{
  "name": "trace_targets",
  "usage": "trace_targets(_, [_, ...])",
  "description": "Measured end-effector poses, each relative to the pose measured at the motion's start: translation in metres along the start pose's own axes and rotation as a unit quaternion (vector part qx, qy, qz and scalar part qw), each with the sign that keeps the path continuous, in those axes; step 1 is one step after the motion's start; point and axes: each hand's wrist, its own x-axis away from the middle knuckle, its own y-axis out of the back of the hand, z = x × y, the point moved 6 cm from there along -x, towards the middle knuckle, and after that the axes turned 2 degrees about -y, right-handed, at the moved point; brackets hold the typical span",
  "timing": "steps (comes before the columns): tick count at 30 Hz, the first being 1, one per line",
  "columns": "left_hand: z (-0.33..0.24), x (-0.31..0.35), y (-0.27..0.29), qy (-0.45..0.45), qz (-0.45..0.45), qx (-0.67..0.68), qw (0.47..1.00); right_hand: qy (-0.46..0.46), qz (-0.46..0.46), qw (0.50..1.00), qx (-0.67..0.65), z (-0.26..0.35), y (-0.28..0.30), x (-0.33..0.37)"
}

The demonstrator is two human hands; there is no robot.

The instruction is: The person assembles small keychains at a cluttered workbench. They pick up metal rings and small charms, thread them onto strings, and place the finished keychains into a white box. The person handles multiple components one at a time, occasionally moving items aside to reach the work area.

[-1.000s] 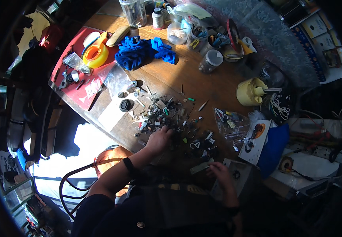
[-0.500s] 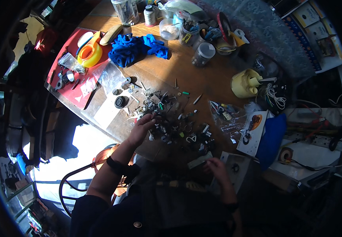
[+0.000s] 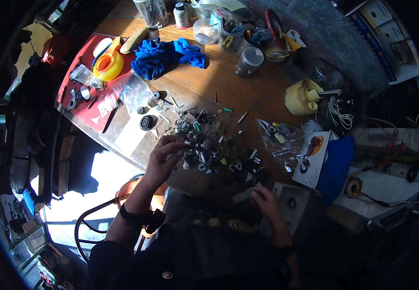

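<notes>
My left hand (image 3: pixel 162 157) hovers over the near left edge of a heap of small parts (image 3: pixel 204 150), its thumb and fingers closed in a pinch. Whatever is between those fingertips is too small to name. The heap mixes screws, clips, white plastic bits, a green piece and dark hardware. In shadow near the table's front edge, my right hand (image 3: pixel 266 202) is closed, with its fingertips on the end of a flat grey-green strip (image 3: pixel 242 195). The strip's exact kind is unclear.
A black round cap (image 3: pixel 147 123) lies left of the heap. Blue cloth (image 3: pixel 156 60), an orange tape ring (image 3: pixel 109 65) and a lidded jar (image 3: pixel 249 62) stand farther back. To the right are a clear bag of parts (image 3: pixel 279 137), a yellow container (image 3: pixel 301 97) and a white card (image 3: pixel 312 159).
My left hand has drawn back slightly toward me and left, its fingers now pinched above the heap's edge. My right hand's fingertips have come onto the end of the grey-green strip.
</notes>
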Motion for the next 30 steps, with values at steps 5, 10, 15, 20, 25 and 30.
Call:
trace_targets(5, [-0.016, -0.006, -0.013, 0.046, 0.054, 0.186, 0.98, 0.049, 0.007, 0.998, 0.047, 0.024, -0.005, 0.003])
trace_targets(10, [-0.02, -0.004, -0.01, 0.056, -0.004, 0.248, 0.967, 0.025, -0.065, 0.997, 0.045, -0.004, 0.015, 0.003])
trace_targets(15, [-0.04, -0.009, 0.016, 0.028, -0.054, 0.199, 0.978, -0.031, -0.117, 0.993, -0.009, -0.043, 0.033, 0.01])
trace_targets(20, [-0.098, -0.02, 0.019, -0.188, -0.057, -0.224, 0.955, 0.032, -0.242, 0.969, -0.042, -0.022, 0.064, 0.012])
trace_targets(25, [-0.14, -0.01, 0.027, -0.208, -0.099, -0.084, 0.969, 0.161, -0.289, 0.934, -0.138, 0.035, 0.082, 0.005])
trace_targets(30, [-0.138, -0.016, -0.022, -0.055, 0.114, 0.126, 0.984, 0.296, -0.015, 0.954, -0.046, 0.114, 0.011, 0.019])
